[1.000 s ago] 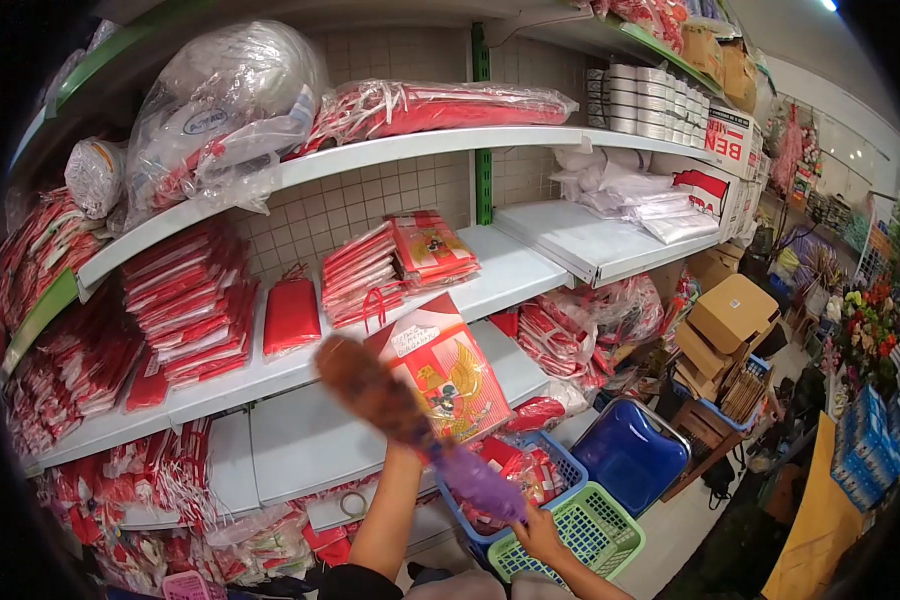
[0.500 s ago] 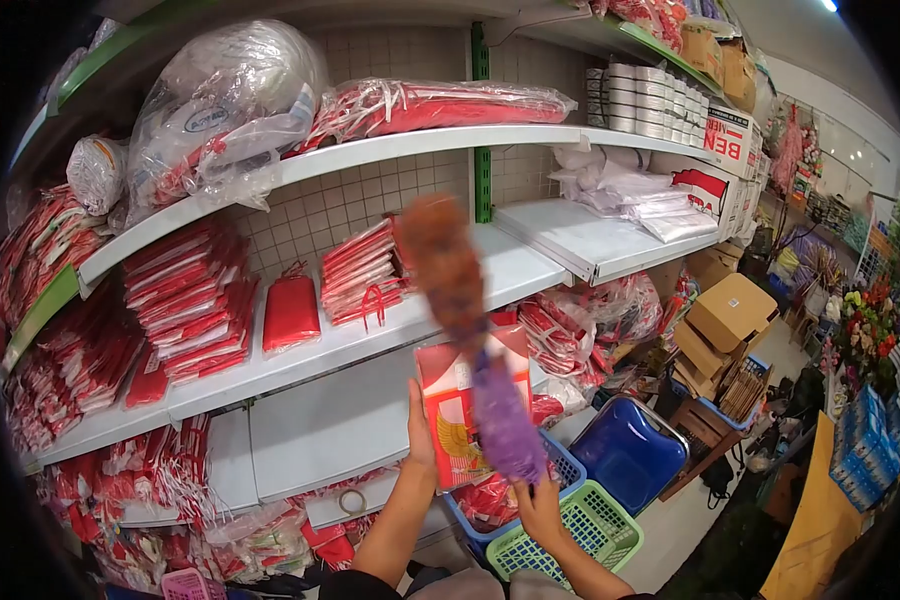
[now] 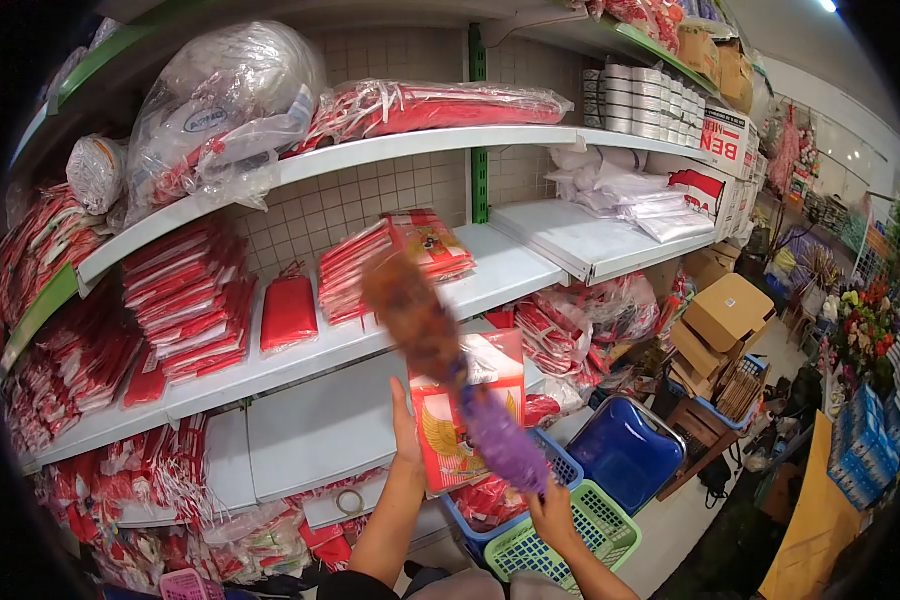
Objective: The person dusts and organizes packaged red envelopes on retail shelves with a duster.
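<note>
My left hand (image 3: 406, 428) grips a flat, plastic-wrapped red packet (image 3: 453, 440) with a golden eagle emblem by its left side. My right hand (image 3: 552, 512) is closed round the lower end of a fluffy duster (image 3: 505, 440), purple near the hand and brown toward the tip. Motion blurs the duster, which slants up and left across the front of the packet and covers part of it. Behind its tip, on the middle shelf, lie wrapped red packets (image 3: 355, 265) and one with a gold emblem (image 3: 435, 242).
The curved white shelf (image 3: 490, 262) carries stacked red-and-white packets (image 3: 185, 300) at left and white bags (image 3: 630, 195) at right. Below stand a green basket (image 3: 610, 540), a blue basket (image 3: 568, 468) and a blue folding chair (image 3: 627, 450). Cardboard boxes (image 3: 727, 310) stand farther right.
The duster's brown tip has swung left and down, uncovering the emblem packet on the shelf. My right hand has shifted slightly right, and the held packet slightly left.
</note>
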Available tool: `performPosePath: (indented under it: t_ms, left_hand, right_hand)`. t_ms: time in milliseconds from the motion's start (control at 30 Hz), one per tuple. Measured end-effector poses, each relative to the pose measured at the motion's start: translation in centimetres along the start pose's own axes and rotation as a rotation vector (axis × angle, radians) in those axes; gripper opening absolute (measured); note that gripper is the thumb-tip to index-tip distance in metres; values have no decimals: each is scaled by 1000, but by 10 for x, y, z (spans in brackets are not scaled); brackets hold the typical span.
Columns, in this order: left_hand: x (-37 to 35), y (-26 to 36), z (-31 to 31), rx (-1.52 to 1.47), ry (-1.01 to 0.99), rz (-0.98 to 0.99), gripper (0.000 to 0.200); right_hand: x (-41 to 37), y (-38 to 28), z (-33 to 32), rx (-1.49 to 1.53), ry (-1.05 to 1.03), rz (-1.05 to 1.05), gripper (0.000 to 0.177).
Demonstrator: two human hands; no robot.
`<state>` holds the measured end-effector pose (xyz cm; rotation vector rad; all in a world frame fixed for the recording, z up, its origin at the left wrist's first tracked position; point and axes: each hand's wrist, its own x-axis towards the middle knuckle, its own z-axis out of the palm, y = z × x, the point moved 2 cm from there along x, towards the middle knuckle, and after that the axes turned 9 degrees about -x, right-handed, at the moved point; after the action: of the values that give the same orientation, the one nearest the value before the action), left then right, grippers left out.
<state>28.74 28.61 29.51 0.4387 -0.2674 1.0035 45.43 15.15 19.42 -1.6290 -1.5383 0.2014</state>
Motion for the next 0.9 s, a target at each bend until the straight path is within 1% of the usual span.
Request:
performPosePath:
  t_ms: [33, 67, 167, 200, 300, 333, 367, 400, 433, 467, 500, 567, 600, 700, 733, 833, 867, 900]
  left_hand:
    - [-4, -1, -4, 26, 68, -61, 69]
    - [-6, -4, 10, 73, 80, -92, 72]
    - [-12, -4, -12, 390, 295, -110, 74]
    - [-13, -5, -12, 384, 314, -136, 72]
    - [-17, -11, -5, 360, 384, -240, 67]
    - [-18, -13, -5, 346, 413, -293, 66]
    - [-18, -16, -6, 332, 441, -346, 65]
    - [-18, -18, -8, 366, 407, -348, 61]
    - [-17, -18, -9, 375, 413, -339, 57]
    - [-17, -17, -11, 384, 420, -330, 53]
    - [-16, -16, -13, 394, 429, -319, 49]
    - [-9, -3, -28, 852, 336, -138, 40]
    - [-9, 1, -32, 1077, 282, -45, 36]
    - [-18, -4, -30, 1337, 364, 334, 30]
    - [-21, -8, -40, 1349, 349, 247, 40]
    - [-22, -38, -37, 1333, 239, 308, 45]
    - [-27, -45, -64, 1254, 286, 226, 50]
    - [-31, -51, -81, 1171, 333, 145, 55]
  right_hand:
    - [1, 6, 1, 43, 124, -30, 30]
    - [7, -6, -7, 143, 153, 70, 25]
    - [26, -2, -9, 322, 222, 190, 21]
    - [31, 1, -10, 419, 133, 312, 26]
    - [46, 7, -10, 1256, -111, 436, 30]
    - [48, 8, -10, 1229, -135, 531, 41]
    - [49, 4, -7, 1219, -84, 469, 41]
    - [52, -4, 0, 1209, -34, 407, 42]
    - [56, -17, -2, 1197, 15, 344, 43]
    - [57, -25, -8, 1218, -52, 348, 46]
    - [59, -24, -8, 1173, -64, 378, 46]
    - [63, -21, -9, 1086, -87, 438, 46]
    - [65, -30, -12, 1088, -3, 403, 36]
    - [71, -15, 0, 750, 117, 315, 27]
    - [70, -15, 1, 628, 93, 325, 33]
    - [67, -32, 15, 517, 54, 200, 36]
    - [66, -53, 10, 436, -25, 128, 39]
    - [63, -60, 10, 235, -223, 159, 44]
